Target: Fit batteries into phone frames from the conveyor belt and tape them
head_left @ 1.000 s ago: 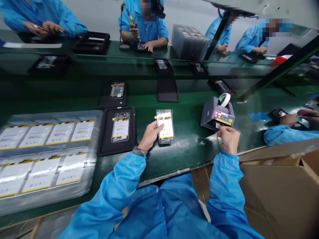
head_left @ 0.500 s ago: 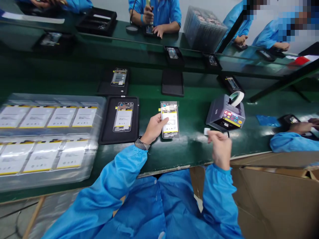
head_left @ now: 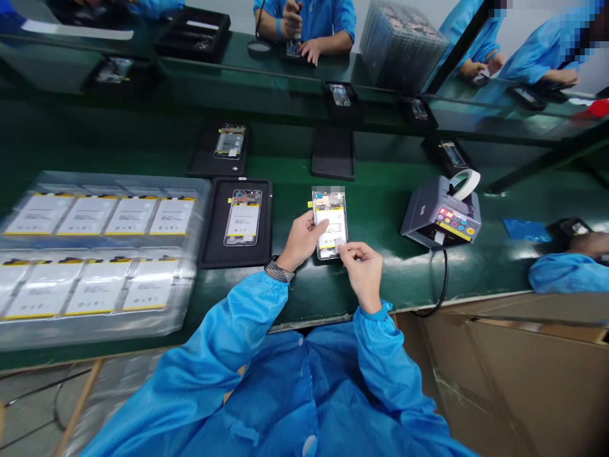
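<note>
A long green surface [head_left: 380,279] carries a clear plastic tray of white batteries [head_left: 95,254] at the left, a black rectangular tray [head_left: 209,251], and a grey tape dispenser [head_left: 440,212] at the right. Between them lies an open phone frame with a white battery [head_left: 329,222]; the left hand [head_left: 302,240] grips its left edge, while the right hand [head_left: 364,273] has its fingers pinched on a small white tape piece [head_left: 340,244] at the frame's lower corner

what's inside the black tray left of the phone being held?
The black tray holds one open phone frame with a white, yellow-edged battery showing. The tray floor under that frame is covered. The left hand and right hand are on the neighbouring phone.
</note>
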### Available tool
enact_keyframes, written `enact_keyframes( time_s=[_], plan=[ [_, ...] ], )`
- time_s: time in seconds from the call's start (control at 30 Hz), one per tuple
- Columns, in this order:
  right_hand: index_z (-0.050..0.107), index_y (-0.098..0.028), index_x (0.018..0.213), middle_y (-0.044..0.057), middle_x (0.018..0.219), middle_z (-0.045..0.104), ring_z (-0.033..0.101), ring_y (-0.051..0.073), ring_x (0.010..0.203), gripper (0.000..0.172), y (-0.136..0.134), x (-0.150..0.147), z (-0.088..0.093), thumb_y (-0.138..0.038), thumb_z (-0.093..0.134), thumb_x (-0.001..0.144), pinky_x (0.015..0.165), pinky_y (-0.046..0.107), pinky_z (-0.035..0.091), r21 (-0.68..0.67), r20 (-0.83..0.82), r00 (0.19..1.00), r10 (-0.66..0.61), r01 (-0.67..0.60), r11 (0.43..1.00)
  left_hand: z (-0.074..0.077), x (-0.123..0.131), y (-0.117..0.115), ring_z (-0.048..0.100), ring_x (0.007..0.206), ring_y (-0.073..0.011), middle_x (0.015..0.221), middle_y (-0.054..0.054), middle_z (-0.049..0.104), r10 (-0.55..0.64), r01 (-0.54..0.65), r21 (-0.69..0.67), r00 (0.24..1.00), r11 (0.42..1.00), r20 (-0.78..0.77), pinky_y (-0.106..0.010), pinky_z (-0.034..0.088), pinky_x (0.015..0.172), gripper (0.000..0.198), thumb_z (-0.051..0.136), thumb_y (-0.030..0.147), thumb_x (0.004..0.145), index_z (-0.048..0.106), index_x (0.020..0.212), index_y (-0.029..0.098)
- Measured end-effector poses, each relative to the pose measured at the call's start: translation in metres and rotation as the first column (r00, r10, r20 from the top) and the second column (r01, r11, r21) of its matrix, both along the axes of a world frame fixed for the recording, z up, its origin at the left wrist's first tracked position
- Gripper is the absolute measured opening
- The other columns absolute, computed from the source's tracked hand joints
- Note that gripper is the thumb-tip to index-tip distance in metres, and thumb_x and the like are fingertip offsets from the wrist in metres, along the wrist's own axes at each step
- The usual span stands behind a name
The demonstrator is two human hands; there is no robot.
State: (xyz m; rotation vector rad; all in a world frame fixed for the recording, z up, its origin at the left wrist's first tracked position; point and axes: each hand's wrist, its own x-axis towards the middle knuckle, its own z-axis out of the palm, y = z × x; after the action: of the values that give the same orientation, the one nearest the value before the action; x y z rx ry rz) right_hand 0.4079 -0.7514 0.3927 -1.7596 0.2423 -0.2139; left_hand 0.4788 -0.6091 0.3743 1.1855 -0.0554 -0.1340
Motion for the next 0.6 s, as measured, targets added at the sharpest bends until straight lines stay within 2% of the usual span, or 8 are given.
enact_keyframes(
  time_s=[0.33, 0.5, 0.6],
  plan=[
    [0.068, -0.017, 0.079, -0.003, 0.055, 0.053, 0.043, 0.012, 0.051, 0.031, 0.0022, 0.0005, -0.0070, -0.047, 0.074, 0.079, 0.052, 0.026, 0.035, -0.077, 0.030, 0.999, -0.034, 0.036, 0.996, 0.0021, -0.0007, 0.0004, 0.071, 0.100, -0.0280, 0.113, -0.014, 0.074, 0.012, -0.013, 0.036, 0.999, 0.999, 0.030, -0.038, 0.058, 0.086, 0.053, 0.079, 0.049, 0.076, 0.068, 0.111, 0.011],
    [0.069, -0.017, 0.081, -0.005, 0.054, 0.049, 0.041, 0.011, 0.050, 0.028, -0.0010, 0.0004, -0.0085, -0.045, 0.071, 0.084, 0.053, 0.026, 0.032, -0.193, 0.014, 1.000, -0.002, 0.005, 0.981, 0.0028, -0.0007, 0.0012, 0.071, 0.100, -0.0288, 0.111, -0.014, 0.075, 0.022, -0.023, 0.058, 0.999, 0.998, 0.028, -0.038, 0.058, 0.085, 0.054, 0.080, 0.050, 0.076, 0.069, 0.111, 0.011],
    [0.067, -0.019, 0.078, -0.006, 0.053, 0.045, 0.039, 0.011, 0.048, 0.027, -0.0063, 0.0020, -0.0052, -0.044, 0.068, 0.087, 0.053, 0.026, 0.031, -0.322, -0.010, 1.000, 0.027, -0.029, 0.946, 0.0018, -0.0001, 0.0015, 0.071, 0.099, -0.0289, 0.113, -0.014, 0.075, 0.012, -0.013, 0.051, 1.000, 0.999, 0.020, -0.038, 0.058, 0.085, 0.056, 0.081, 0.051, 0.075, 0.068, 0.112, 0.010]
  ],
)
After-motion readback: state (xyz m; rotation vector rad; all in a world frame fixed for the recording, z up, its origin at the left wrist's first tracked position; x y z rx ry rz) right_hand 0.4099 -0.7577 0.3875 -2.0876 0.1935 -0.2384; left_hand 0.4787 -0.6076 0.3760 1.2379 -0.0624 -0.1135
